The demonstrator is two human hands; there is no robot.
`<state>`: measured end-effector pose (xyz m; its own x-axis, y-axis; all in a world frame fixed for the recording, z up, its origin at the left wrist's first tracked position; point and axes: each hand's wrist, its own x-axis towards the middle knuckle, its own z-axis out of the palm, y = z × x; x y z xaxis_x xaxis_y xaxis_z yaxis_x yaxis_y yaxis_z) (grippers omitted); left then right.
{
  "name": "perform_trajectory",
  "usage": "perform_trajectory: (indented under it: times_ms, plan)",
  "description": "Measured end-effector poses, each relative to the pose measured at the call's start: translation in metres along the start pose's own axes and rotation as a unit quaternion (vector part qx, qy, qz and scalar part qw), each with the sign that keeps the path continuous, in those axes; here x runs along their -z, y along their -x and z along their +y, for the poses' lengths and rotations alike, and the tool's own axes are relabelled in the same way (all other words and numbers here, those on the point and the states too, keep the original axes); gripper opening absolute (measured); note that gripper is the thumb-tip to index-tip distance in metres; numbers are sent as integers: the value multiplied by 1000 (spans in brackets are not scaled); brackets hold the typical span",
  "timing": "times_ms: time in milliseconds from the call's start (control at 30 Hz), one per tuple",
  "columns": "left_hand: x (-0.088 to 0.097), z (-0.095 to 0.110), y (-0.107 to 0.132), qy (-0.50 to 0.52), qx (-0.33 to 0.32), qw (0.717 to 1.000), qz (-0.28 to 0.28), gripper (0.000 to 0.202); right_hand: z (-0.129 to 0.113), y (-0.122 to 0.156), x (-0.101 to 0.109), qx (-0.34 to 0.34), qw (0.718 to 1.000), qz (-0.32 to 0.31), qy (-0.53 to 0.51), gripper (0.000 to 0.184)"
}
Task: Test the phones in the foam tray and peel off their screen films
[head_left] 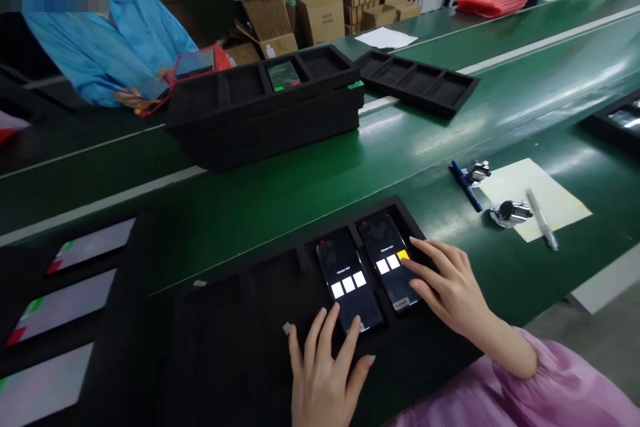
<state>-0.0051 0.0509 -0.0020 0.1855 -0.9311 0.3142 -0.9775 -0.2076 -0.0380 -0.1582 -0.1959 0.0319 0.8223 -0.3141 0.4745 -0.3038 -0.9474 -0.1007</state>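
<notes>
Two phones lie in slots of a black foam tray (270, 273) before me, both screens reading "Vibrator test" above three squares. On the right phone (400, 283) one square is yellow; my right hand (453, 283) is over its right edge, fingers spread, a fingertip at the yellow square. The left phone (345, 257) shows three white squares. Over its lower end and the tray's front, my left hand (323, 373) is spread with fingers stretched out, holding nothing. Small pale labels (287, 327) are on the tray.
Lit phones (95, 237) lie in a tray at left. Stacked black trays (280, 113) and another tray (420, 83) stand beyond. At right are pens (466, 185), metal clamps (511, 213) and paper (565, 200). A blue-sleeved co-worker (135, 27) handles red-edged devices across the bench.
</notes>
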Motion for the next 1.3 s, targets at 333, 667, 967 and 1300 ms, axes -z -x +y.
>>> perform_trajectory:
  times_ms: [333,667,967,1300]
  plan:
    - [3,-3,-42,28,73,997,7,36,-2,-1,-6,-7,992,48,-116,27]
    - [12,-13,-13,33,149,987,51,55,0,7,-9,-37,984,60,-165,29]
    - [15,-10,9,0,106,994,-35,54,6,8,2,8,986,11,-168,30]
    - [-7,-22,-39,16,89,995,-43,45,14,-7,-8,13,996,-87,-31,45]
